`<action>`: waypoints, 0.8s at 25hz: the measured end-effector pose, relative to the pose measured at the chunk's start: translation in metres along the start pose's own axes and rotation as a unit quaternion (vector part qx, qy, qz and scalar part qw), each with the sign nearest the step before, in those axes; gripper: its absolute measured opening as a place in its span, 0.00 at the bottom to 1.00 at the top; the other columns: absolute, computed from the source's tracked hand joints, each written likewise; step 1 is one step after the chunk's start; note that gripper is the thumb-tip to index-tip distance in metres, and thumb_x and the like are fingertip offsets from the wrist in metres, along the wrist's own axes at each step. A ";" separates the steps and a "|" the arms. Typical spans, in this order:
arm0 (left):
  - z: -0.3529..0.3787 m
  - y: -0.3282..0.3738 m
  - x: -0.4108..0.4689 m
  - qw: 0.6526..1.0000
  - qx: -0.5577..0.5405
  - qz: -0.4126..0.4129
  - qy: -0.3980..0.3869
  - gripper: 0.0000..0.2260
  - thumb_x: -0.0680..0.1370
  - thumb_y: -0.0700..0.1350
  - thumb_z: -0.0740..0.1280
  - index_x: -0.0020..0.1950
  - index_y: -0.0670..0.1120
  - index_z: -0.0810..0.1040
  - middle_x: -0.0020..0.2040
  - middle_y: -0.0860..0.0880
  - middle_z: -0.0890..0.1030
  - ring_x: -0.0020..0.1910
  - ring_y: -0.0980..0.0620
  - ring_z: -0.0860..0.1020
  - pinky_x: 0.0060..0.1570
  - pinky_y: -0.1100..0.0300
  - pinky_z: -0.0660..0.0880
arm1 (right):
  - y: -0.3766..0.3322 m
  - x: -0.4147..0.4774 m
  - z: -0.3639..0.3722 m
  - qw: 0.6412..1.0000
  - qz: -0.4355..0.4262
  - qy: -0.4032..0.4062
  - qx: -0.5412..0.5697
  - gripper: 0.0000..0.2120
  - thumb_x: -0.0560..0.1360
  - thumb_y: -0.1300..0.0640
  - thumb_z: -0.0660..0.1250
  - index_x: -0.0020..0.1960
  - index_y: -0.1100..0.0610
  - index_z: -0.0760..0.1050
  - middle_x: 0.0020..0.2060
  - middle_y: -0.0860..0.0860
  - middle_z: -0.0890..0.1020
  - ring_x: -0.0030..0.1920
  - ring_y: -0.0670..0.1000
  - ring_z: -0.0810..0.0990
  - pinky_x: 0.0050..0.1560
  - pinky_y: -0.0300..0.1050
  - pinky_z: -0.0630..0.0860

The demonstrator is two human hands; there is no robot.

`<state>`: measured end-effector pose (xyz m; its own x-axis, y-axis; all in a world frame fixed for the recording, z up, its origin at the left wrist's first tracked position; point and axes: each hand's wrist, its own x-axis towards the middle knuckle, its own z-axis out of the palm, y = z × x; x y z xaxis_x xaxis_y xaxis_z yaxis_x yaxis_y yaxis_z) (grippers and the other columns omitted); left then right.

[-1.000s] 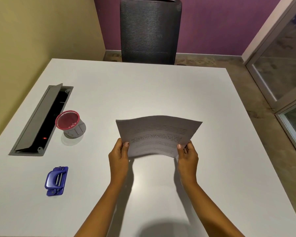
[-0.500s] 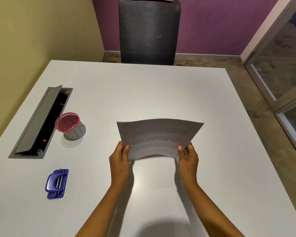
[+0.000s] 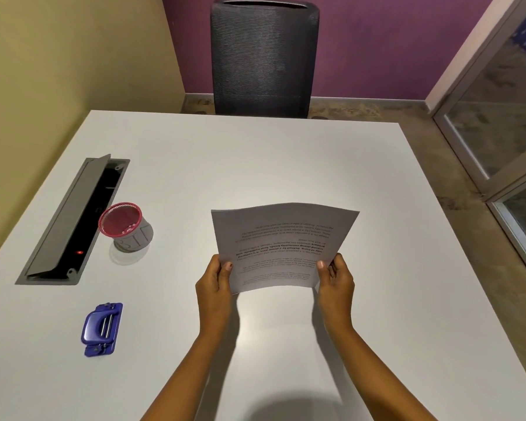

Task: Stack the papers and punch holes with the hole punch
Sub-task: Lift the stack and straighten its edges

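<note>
A stack of printed white papers [image 3: 283, 244] is held upright over the middle of the white table [image 3: 255, 159], its text upside down to me and its top edge curved. My left hand [image 3: 214, 284] grips the lower left edge and my right hand [image 3: 336, 279] grips the lower right edge, thumbs on the front sheet. A blue hole punch [image 3: 101, 329] lies flat on the table to the near left, well apart from both hands.
A red-rimmed mesh cup [image 3: 124, 227] stands left of the papers, beside an open grey cable tray [image 3: 70, 221] set in the tabletop. A dark mesh chair [image 3: 263, 56] stands at the far edge. A glass partition [image 3: 498, 123] lies to the right.
The papers stay between both hands at nearly the same spot; the sheets have tipped slightly more upright. The hole punch and cup have not moved.
</note>
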<state>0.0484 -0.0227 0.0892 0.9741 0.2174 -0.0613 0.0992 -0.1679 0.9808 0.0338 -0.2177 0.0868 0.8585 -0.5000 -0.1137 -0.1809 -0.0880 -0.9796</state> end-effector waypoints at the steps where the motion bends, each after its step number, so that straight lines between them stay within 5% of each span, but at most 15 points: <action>1: 0.000 0.000 0.000 1.000 0.002 -0.003 0.000 0.09 0.82 0.40 0.59 0.45 0.51 0.74 0.41 0.54 0.79 0.38 0.61 0.72 0.37 0.70 0.67 | 0.000 0.000 0.000 1.000 -0.001 0.001 -0.003 0.16 0.80 0.63 0.60 0.47 0.41 0.74 0.44 0.34 0.82 0.46 0.35 0.79 0.43 0.26 0.74; 4: 0.001 0.001 0.000 1.000 0.000 -0.016 0.000 0.09 0.81 0.40 0.60 0.45 0.51 0.74 0.41 0.56 0.78 0.40 0.58 0.71 0.38 0.69 0.68 | -0.001 -0.002 0.000 1.000 0.001 -0.002 -0.010 0.16 0.80 0.63 0.60 0.48 0.41 0.73 0.47 0.37 0.81 0.46 0.35 0.79 0.44 0.27 0.75; 8: -0.001 0.004 0.000 1.000 0.012 -0.011 0.018 0.08 0.81 0.41 0.60 0.44 0.41 0.74 0.40 0.43 0.79 0.36 0.57 0.69 0.35 0.65 0.66 | -0.003 -0.002 -0.002 1.000 -0.005 -0.002 -0.005 0.14 0.80 0.61 0.61 0.48 0.40 0.74 0.48 0.37 0.81 0.48 0.36 0.80 0.42 0.26 0.75; 11: -0.003 0.014 0.001 0.999 0.001 0.000 0.039 0.09 0.79 0.44 0.61 0.41 0.44 0.75 0.38 0.51 0.80 0.33 0.60 0.72 0.32 0.66 0.67 | -0.003 -0.005 -0.004 1.000 0.013 0.022 -0.012 0.07 0.79 0.57 0.64 0.53 0.46 0.74 0.52 0.43 0.82 0.53 0.44 0.80 0.42 0.26 0.75; 16: -0.004 0.029 0.006 0.991 -0.097 -0.024 0.086 0.12 0.80 0.40 0.62 0.43 0.54 0.80 0.39 0.57 0.83 0.35 0.63 0.79 0.33 0.73 0.72 | 0.010 -0.019 -0.001 0.978 0.167 0.070 0.107 0.21 0.76 0.54 0.69 0.66 0.54 0.68 0.62 0.52 0.77 0.62 0.52 0.77 0.65 0.50 0.74; 20: 0.001 0.028 0.005 0.978 -0.159 -0.079 0.107 0.09 0.81 0.39 0.61 0.53 0.44 0.81 0.34 0.45 0.80 0.30 0.63 0.78 0.32 0.73 0.72 | 0.008 -0.040 0.013 0.947 0.172 -0.031 0.271 0.16 0.78 0.54 0.65 0.65 0.52 0.72 0.57 0.49 0.83 0.57 0.47 0.82 0.55 0.38 0.79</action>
<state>0.0561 -0.0270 0.1158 0.8832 0.4194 -0.2099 0.1435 0.1844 0.9723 0.0047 -0.1870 0.0817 0.8236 -0.3649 -0.4341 -0.1965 0.5344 -0.8221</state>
